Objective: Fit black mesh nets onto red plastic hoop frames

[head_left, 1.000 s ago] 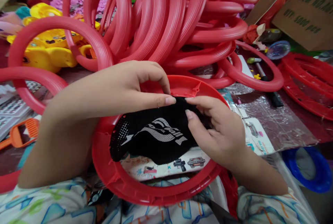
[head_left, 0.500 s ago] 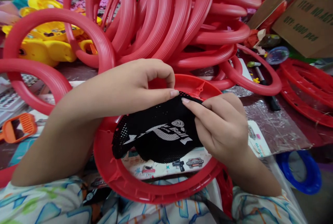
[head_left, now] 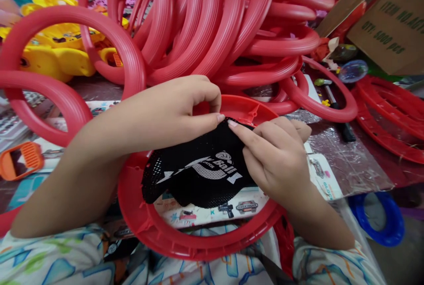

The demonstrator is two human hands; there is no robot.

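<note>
A red plastic ring frame (head_left: 195, 245) lies in front of me, partly over my lap. Across its opening hangs a black mesh net (head_left: 205, 188) printed with white lettering that includes "Ball". My left hand (head_left: 188, 104) is closed, its thumb and bent forefinger pinching the net's upper edge at the ring's far rim. Right beside it, the forefinger and thumb of my right hand (head_left: 278, 157) press on the same edge, with the other fingers curled. The net's lower part hangs loose inside the ring.
Ribbed red rings (head_left: 205, 24) are heaped behind. Yellow plastic pieces (head_left: 56, 62) and an orange part (head_left: 21, 161) lie left. Flat red frames (head_left: 391, 113), a black-handled tool (head_left: 346, 130) and a cardboard box (head_left: 384, 29) stand right. A blue ring (head_left: 377, 221) sits lower, past the table edge.
My right hand has shifted slightly left along the net's edge, its forefinger closer to my left thumb. The left hand keeps its pinch; the net has barely moved.
</note>
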